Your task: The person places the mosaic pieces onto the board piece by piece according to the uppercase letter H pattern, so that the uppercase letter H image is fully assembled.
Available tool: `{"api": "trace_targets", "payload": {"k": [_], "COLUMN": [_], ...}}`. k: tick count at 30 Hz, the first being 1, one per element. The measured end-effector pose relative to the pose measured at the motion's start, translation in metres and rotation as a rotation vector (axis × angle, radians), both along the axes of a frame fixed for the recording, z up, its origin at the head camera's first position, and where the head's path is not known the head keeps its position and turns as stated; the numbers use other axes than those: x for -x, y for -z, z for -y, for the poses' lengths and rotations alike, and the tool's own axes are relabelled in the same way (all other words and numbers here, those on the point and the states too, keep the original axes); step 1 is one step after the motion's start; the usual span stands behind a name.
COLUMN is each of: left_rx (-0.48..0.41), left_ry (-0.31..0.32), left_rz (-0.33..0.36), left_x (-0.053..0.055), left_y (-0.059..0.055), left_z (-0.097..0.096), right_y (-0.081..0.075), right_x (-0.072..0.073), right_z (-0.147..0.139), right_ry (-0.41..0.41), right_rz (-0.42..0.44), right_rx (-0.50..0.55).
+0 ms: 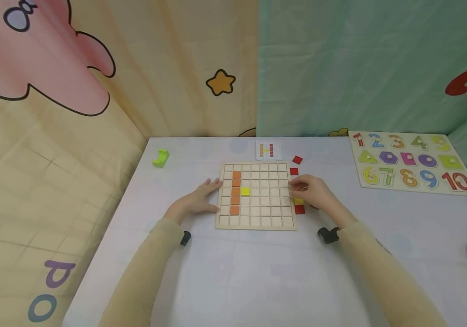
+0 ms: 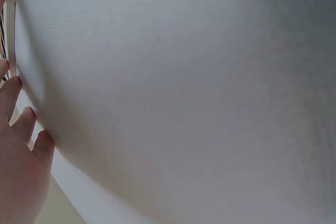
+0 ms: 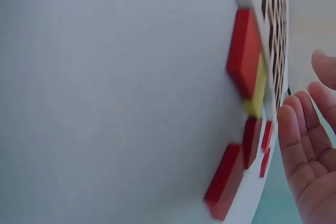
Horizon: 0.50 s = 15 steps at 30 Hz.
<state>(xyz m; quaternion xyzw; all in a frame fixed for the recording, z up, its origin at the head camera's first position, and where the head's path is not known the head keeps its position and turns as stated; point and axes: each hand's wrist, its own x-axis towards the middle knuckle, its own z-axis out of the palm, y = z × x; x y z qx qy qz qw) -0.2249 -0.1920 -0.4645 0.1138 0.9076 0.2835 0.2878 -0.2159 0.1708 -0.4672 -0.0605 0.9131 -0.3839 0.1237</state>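
Observation:
A wooden grid board (image 1: 256, 225) lies flat on the table. Its second column carries several orange tiles (image 1: 235, 200), with one yellow tile (image 1: 245, 191) beside them. My left hand (image 1: 194, 200) is spread at the board's left edge, thumb and fingertips right at the rim. At the right edge, my right hand (image 1: 312, 190) hovers low, fingers slightly bent; the right wrist view shows thumb and fingers apart, nothing visible between them. Below it, a red tile (image 3: 244, 51) and a yellow tile (image 3: 257, 90) lie against the board. More red tiles (image 1: 294, 171) lie farther up that side.
A small pattern card (image 1: 268, 151) lies behind the board, near the table's back edge. At the back left is a bright green piece (image 1: 160, 158). A number and shape puzzle (image 1: 415, 159) occupies the back right. Printed curtains (image 1: 319, 68) hang behind the table.

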Motion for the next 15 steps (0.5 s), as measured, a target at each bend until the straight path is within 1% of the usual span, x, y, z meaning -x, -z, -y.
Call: {"api": "trace_targets", "payload": {"k": [3, 9, 15], "left_rx": [0.007, 0.004, 0.005], "left_ry": [-0.005, -0.004, 0.005], "left_rz": [0.002, 0.000, -0.003], "left_x": [0.000, 0.000, 0.001], "left_y": [0.000, 0.000, 0.002], "left_z": [0.000, 0.000, 0.002], "right_y": [0.003, 0.007, 0.009], "right_x": [-0.002, -0.008, -0.012], "right_z": [-0.007, -0.012, -0.013], "right_ry": [0.010, -0.002, -0.039], "right_rz": [0.021, 0.046, -0.011], "right_rx": [-0.008, -0.012, -0.041]}}
